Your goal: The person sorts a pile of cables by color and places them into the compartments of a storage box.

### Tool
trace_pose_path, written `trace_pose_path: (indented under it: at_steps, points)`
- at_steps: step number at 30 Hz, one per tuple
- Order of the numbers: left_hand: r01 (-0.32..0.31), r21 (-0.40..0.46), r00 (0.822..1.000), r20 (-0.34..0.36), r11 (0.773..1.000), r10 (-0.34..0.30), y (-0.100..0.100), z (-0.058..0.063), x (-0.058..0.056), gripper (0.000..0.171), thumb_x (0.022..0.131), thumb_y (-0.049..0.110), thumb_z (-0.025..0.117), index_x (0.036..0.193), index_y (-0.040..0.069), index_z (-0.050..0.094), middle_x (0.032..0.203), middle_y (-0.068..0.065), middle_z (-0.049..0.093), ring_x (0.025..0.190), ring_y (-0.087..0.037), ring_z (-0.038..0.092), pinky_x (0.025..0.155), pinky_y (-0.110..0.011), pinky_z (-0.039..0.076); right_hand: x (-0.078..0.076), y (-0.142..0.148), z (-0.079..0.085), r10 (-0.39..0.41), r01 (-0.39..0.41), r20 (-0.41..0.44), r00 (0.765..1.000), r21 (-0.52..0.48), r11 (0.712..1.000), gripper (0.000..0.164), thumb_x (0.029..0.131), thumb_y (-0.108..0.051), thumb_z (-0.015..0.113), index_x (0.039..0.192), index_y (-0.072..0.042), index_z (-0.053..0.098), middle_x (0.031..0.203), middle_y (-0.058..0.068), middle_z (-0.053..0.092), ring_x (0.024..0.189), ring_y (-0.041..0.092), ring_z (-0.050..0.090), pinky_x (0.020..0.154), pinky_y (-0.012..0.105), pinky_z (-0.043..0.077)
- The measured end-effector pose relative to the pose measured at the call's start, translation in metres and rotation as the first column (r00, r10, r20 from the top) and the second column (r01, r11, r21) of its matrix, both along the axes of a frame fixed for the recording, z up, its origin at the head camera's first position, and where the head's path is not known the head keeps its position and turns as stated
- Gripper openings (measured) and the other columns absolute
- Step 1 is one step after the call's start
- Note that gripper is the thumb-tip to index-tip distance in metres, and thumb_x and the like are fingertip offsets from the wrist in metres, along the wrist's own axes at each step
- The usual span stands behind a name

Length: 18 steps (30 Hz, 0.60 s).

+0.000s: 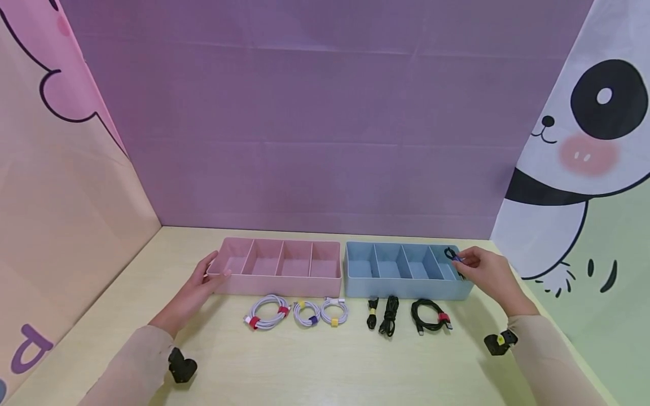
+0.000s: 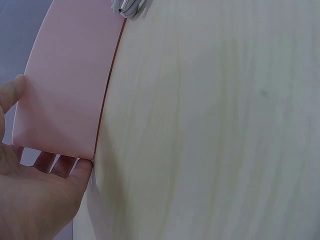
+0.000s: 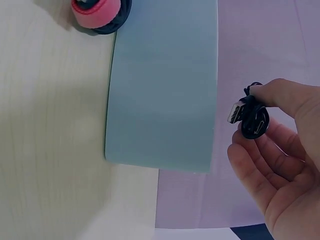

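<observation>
A pink divided box (image 1: 276,285) stands on the left, and my left hand (image 1: 202,282) grips its left end. In the left wrist view, the thumb (image 2: 15,90) is at the box's upper rim and the other fingers lie along its end wall. A blue divided box (image 1: 406,289) stands beside it on the right. My right hand (image 1: 488,276) pinches a small coiled black USB cable (image 3: 254,120) between thumb and fingers, over the rightmost compartment of the blue box. The cable's metal USB plug shows in the right wrist view.
In front of the pink box lie three coiled white cables (image 1: 268,326) with coloured straps. Before the blue box lie three black cables: a small bundle (image 1: 372,320), a longer bundle (image 1: 389,321) and a loop with a red strap (image 1: 419,319). A purple backdrop (image 1: 325,124) rises behind.
</observation>
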<state>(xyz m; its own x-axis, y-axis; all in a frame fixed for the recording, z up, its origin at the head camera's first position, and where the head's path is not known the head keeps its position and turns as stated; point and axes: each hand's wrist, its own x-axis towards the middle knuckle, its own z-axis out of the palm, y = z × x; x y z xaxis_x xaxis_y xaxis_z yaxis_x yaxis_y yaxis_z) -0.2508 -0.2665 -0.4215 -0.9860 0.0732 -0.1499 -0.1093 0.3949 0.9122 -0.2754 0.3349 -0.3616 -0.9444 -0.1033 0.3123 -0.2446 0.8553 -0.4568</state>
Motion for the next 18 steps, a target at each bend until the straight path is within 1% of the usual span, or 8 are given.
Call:
trace_pose_path:
  at_steps: [6,10,18]
  points:
    - [-0.005,0.011,1.0,-0.016,1.0,0.005,0.001,0.001,0.001,0.097,0.098,0.059,0.054,0.161,0.024,-0.012,0.165,-0.019,-0.011,0.148,-0.047,0.005,0.112,-0.073,0.009,-0.006,0.0,-0.001,-0.005,0.005,0.018,1.0,-0.008,1.0,0.026,0.093,-0.018,0.071,0.107,0.004,0.067,0.089,0.01,0.071,0.081,0.027,0.067,0.067,0.035,0.055]
    - [-0.001,0.016,1.0,-0.027,1.0,0.001,0.001,0.001,0.001,0.096,0.099,0.056,0.054,0.161,0.023,-0.012,0.165,-0.02,-0.01,0.148,-0.048,0.007,0.112,-0.072,0.009,-0.009,0.0,-0.003,-0.005,0.005,0.036,0.999,-0.011,1.0,0.027,0.093,-0.018,0.071,0.107,0.004,0.067,0.09,0.011,0.071,0.081,0.027,0.066,0.067,0.034,0.055]
    - [-0.004,0.022,1.0,-0.005,1.0,0.004,0.0,0.0,0.001,0.096,0.099,0.055,0.054,0.16,0.024,-0.014,0.165,-0.019,-0.012,0.148,-0.049,0.005,0.112,-0.073,0.009,-0.014,-0.002,-0.002,-0.009,0.009,0.071,0.997,-0.001,1.0,0.028,0.093,-0.019,0.072,0.107,0.004,0.067,0.091,0.012,0.07,0.082,0.027,0.064,0.065,0.032,0.054]
